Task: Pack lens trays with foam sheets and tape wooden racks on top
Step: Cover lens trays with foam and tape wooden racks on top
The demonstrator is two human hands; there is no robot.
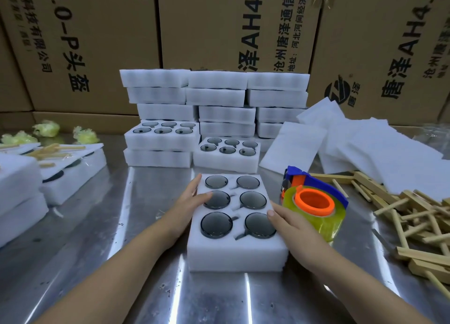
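While the open left hand point(192, 199) and right hand point(289, 220) brace the lens tray point(236, 255), any tilt can spill the uncovered lenses point(252, 200), and the left thumb risks smudging one.

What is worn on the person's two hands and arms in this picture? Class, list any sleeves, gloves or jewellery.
Nothing is worn that shows. The left hand and right hand are bare, with no gloves, rings or watch in view. The left forearm and right forearm are bare too, with no sleeve down to the picture's lower edge.
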